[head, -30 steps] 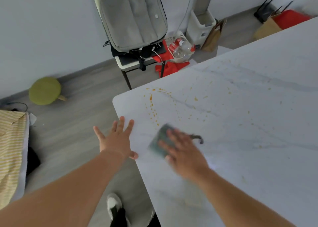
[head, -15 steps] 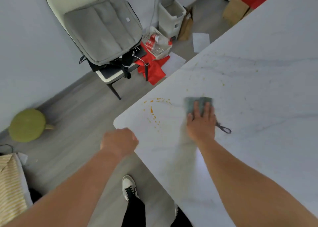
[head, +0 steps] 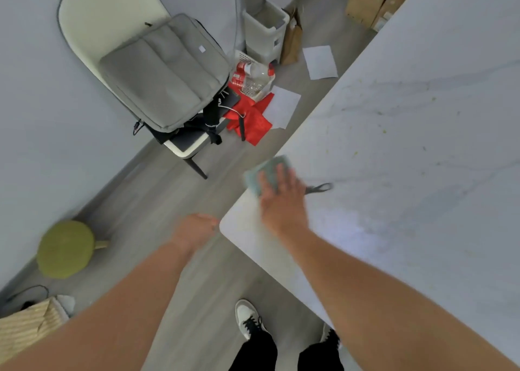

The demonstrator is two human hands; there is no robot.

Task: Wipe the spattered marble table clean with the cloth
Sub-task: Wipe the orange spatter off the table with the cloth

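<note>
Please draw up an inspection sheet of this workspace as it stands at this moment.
Surface: marble table, small yellowish spatters toward its far part; near corner looks free of them.
Job's things: teal cloth at the table's left edge, dark loop trailing from it.
Clutter: nothing seen on the table besides the cloth.
Grips: right hand flat on the cloth, fingers straight; left hand off the table beside its corner, blurred.
Cables: black cable on the floor; white cable at the chair.
Surroundings: chair with grey bag, bin, green stool, papers, cardboard boxes.
</note>
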